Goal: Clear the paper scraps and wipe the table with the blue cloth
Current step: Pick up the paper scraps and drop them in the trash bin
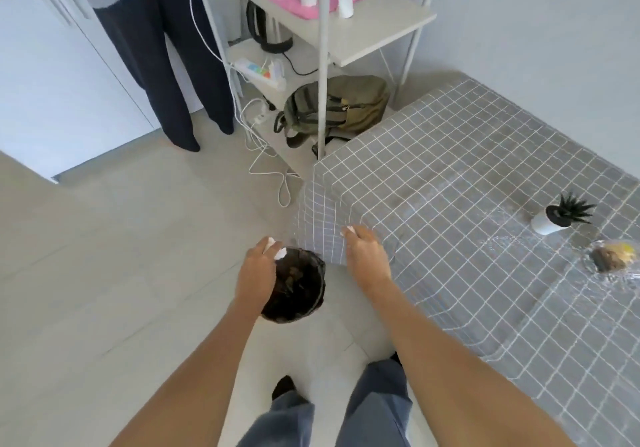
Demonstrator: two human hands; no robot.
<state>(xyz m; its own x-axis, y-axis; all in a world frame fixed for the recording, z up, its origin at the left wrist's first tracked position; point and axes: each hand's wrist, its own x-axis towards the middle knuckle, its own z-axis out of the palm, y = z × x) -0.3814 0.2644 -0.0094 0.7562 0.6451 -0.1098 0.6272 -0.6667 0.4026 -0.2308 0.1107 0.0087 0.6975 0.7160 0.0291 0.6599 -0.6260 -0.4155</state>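
Grey-checked table [467,204] stands at right, black bin [294,284] on the floor beside its corner. Left hand [258,273] pinches paper scraps [278,252] over the bin; right hand [367,256] grips another scrap [347,230], short of it. Advise releasing directly above the opening. Blue cloth not visible.

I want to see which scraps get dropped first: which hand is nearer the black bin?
Left. The left hand, pinching paper scraps, is over the black bin; the right hand, holding a scrap, is beside it by the table edge.
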